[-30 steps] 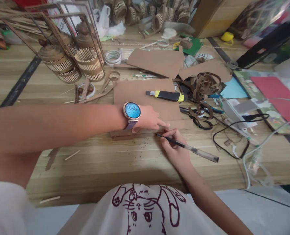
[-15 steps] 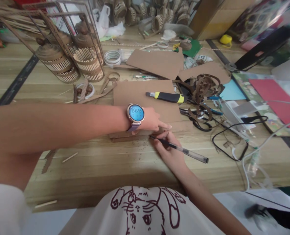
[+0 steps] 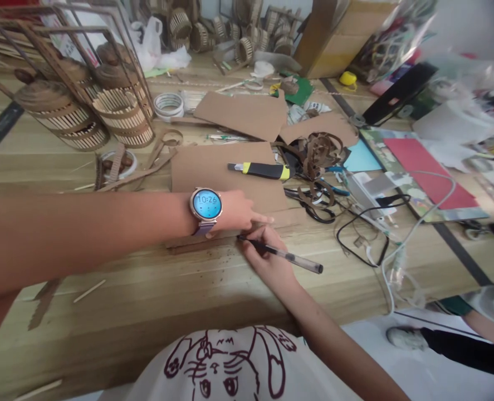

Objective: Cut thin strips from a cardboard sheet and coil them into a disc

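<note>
From here I see slatted baskets (image 3: pixel 124 118) far left, a tape roll (image 3: pixel 168 113) beside them, a red sheet (image 3: pixel 430 172) at right.

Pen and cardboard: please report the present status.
Left hand on cardboard. Right hand holding pen, tip by cardboard's near edge. Knife lying on cardboard, beyond left hand.

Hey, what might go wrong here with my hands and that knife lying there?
The utility knife lies on the cardboard with its blade end near the left hand, which might brush it. The pen in the right hand has its tip by the cardboard's near edge, so it could slip onto the table.
</note>
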Demonstrator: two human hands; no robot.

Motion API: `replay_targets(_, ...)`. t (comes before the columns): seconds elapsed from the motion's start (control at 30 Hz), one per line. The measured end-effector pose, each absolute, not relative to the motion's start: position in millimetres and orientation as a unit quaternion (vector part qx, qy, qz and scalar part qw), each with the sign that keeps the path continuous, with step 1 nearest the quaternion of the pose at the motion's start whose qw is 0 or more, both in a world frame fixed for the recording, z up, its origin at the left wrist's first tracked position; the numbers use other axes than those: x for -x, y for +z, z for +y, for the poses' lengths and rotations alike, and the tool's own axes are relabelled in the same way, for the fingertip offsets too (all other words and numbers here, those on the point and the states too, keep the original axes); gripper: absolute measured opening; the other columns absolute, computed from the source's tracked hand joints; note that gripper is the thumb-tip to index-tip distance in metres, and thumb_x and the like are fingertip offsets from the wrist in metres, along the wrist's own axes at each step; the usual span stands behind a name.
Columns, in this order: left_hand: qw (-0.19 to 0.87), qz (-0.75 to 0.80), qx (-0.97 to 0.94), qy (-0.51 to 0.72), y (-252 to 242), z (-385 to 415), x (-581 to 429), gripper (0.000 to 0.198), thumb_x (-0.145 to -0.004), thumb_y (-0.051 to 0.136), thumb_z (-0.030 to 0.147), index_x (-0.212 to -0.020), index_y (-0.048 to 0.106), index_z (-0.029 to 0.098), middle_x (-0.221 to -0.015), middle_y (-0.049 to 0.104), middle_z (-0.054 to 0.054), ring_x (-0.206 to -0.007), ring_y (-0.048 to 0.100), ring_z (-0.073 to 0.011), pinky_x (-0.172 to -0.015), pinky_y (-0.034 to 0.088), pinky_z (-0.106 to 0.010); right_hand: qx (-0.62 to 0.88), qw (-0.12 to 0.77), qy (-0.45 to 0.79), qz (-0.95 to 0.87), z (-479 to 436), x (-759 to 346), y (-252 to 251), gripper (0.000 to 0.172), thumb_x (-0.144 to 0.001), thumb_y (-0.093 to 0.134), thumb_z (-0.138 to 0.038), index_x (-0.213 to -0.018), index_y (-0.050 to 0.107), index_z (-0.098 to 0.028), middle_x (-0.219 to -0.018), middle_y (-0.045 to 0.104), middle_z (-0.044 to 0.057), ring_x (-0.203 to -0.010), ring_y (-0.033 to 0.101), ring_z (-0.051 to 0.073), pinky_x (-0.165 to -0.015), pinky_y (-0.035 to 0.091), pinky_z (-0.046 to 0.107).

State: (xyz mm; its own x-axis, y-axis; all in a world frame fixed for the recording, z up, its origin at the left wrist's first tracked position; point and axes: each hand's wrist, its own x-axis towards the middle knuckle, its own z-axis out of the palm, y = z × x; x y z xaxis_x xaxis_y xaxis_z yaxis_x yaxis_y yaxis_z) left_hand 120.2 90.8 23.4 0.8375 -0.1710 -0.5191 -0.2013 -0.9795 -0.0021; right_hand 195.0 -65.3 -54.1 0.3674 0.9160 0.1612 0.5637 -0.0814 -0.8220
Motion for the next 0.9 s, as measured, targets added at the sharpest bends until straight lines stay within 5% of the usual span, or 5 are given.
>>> replay_targets(0.27,0.041,0.104,0.962,0.248,20,92,-121,0.069,-0.035,0.09,0.007,-0.097,0.073,0.033,-0.164,0.026,0.01,-0.109,0.06,-0.032,-0.08,0.053,-0.041,0.773,0.433,0.128,-0.445,-85,-269,-47,0.012,-0.078,0.063,-0.031,-0.071,0.056,-0.025,-0.061,0.06,-0.003,-0.055,0.05,0.015,-0.052,0.039,0.028)
replay_targets(0.47,0.065,0.122,0.953,0.27,18,94,-122,0.067,-0.039,0.089,0.01,-0.099,0.072,0.036,-0.166,0.01,0.017,-0.11,0.058,-0.0321,-0.079,0.053,-0.042,0.824,0.453,-0.007,-0.341,-107,-322,-28,0.013,-0.073,0.065,-0.031,-0.069,0.055,-0.025,-0.061,0.06,-0.002,-0.064,0.055,0.02,-0.063,0.042,0.033)
replay_targets(0.73,0.043,0.105,0.96,0.257,24,91,-123,0.06,-0.038,0.089,0.008,-0.09,0.074,0.034,-0.163,0.023,0.016,-0.108,0.06,-0.0318,-0.079,0.054,-0.043,0.748,0.477,0.202,-0.416,-95,-244,-31,0.012,-0.077,0.067,-0.035,-0.08,0.066,-0.023,-0.073,0.07,0.002,-0.064,0.061,0.018,-0.056,0.045,0.029)
replay_targets(0.9,0.056,0.103,0.949,0.291,29,89,-124,0.06,-0.043,0.087,0.011,-0.095,0.073,0.035,-0.164,0.017,0.017,-0.116,0.056,-0.0341,-0.085,0.053,-0.045,0.709,0.443,0.289,-0.467,-90,-211,-36,0.007,-0.081,0.062,-0.03,-0.082,0.065,-0.024,-0.071,0.069,0.0,-0.059,0.059,0.016,-0.05,0.042,0.026)
